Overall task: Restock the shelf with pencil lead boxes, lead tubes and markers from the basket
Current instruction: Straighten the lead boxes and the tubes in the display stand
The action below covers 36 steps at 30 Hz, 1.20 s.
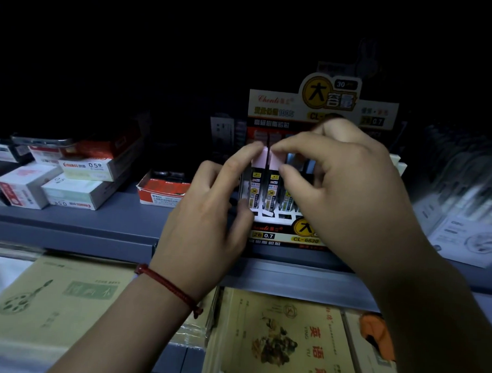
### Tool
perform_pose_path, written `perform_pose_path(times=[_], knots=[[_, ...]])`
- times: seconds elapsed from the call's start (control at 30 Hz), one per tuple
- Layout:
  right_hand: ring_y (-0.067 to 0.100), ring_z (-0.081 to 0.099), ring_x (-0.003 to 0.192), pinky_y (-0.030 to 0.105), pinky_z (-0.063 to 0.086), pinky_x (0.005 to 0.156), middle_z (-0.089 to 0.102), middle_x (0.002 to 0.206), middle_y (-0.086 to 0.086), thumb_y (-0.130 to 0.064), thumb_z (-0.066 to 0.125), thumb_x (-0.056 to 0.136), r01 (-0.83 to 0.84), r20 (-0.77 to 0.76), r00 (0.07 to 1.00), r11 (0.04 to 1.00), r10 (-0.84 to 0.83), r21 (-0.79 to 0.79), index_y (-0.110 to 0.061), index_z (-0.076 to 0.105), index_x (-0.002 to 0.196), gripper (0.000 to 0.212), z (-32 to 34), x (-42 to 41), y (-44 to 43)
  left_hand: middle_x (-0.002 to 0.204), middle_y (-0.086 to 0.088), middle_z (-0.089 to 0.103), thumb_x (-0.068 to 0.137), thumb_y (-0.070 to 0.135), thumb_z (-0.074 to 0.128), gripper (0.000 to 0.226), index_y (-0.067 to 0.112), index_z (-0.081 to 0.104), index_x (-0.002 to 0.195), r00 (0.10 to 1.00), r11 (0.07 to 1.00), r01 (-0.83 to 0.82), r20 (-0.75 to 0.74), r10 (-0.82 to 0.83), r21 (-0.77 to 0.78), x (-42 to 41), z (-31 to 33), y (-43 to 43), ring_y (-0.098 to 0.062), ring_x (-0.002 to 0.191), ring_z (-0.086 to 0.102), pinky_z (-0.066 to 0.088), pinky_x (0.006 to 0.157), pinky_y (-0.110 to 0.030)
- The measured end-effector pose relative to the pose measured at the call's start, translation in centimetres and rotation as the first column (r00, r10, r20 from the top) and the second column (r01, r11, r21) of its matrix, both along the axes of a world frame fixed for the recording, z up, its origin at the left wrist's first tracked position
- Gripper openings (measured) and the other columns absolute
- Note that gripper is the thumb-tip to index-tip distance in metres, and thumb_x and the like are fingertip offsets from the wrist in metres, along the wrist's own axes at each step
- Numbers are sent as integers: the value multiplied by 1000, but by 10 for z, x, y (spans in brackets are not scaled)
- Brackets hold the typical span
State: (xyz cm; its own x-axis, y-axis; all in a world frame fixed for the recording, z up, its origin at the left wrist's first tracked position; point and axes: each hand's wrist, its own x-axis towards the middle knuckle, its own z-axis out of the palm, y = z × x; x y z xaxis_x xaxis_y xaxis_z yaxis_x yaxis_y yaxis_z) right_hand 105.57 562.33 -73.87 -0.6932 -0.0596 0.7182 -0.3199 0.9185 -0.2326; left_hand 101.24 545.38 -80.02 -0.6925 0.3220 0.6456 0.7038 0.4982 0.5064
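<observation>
Left hand [207, 213] and right hand [342, 189] pinch lead tubes [273, 188], seemingly half-seated in the display box [282, 237]; crooked pressure could jam them.

Glossy printed cardboard display box [287, 238], matt grey shelf [98, 223], plastic-wrapped paper notebooks [278, 341].

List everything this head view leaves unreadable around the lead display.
The basket: outside the head view's frame.
Right slots of the display box: behind the right hand.
Print on the lead tubes: too small.
The packets at right: blurred, dim.
Whether the left hand grips a tube: unclear.
Above the display: darkness.
</observation>
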Motion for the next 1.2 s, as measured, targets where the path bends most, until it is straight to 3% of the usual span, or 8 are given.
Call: perform_pose_path(times=[0.23,0.53,0.77,0.9,1.0,1.07,1.13,1.2], knots=[[5,43,66,30,45,60,46,91,-10,-27,62,95,4,-1,1000,1000,-4,13,-28,70,116,22,1,2,2,107,5,48,93,11,63,79,37,25,157,999,1000,-13,-32,13,5,1,0,0,-11,75,53,51,59,-38],[8,47,68,36,51,63,44,90,-11,-24,64,94,-13,-14,1000,1000,12,-28,-26,70,116,23,1,3,4,108,4,46,93,13,63,81,39,21,157,999,1000,-24,-21,24,-3,5,0,2,-14,75,55,53,60,-40],[11,51,72,19,41,65,51,101,-4,-13,67,94,-94,-34,995,987,90,-131,-17,71,120,27,-1,16,11,110,10,54,91,20,67,79,33,21,155,982,990,-74,182,52,121,8,-5,3,-7,84,59,52,71,-18],[15,51,69,22,41,67,52,98,4,-6,65,95,-10,-169,985,970,-32,-241,-9,70,116,21,-9,33,30,106,8,60,95,21,65,64,23,35,151,950,983,-123,303,78,134,13,-3,5,1,86,60,48,70,-6],[16,50,69,29,43,67,54,105,6,-5,62,96,138,-201,955,928,-218,-347,-8,68,113,19,-24,49,44,100,8,61,91,26,71,66,20,40,148,939,983,-145,329,100,115,19,0,5,-1,84,61,48,68,-10],[12,52,71,25,46,70,52,110,5,-9,62,95,239,-115,941,866,-318,-439,-10,63,120,25,-34,57,51,106,5,61,84,34,78,80,21,36,151,928,989,-133,359,101,67,24,1,6,-7,88,61,50,77,-21],[8,56,83,12,43,76,50,122,3,-19,63,96,326,120,944,803,-308,-499,-13,54,134,39,-41,59,57,112,4,61,80,36,82,90,21,31,154,920,993,-122,377,109,9,27,3,8,-13,94,61,49,83,-29],[17,59,105,28,49,93,50,136,5,-27,63,97,383,330,912,793,-244,-473,-15,47,145,52,-49,58,57,110,8,57,82,31,81,89,19,31,155,919,990,-138,370,138,-28,26,4,9,-13,97,57,43,85,-27]])
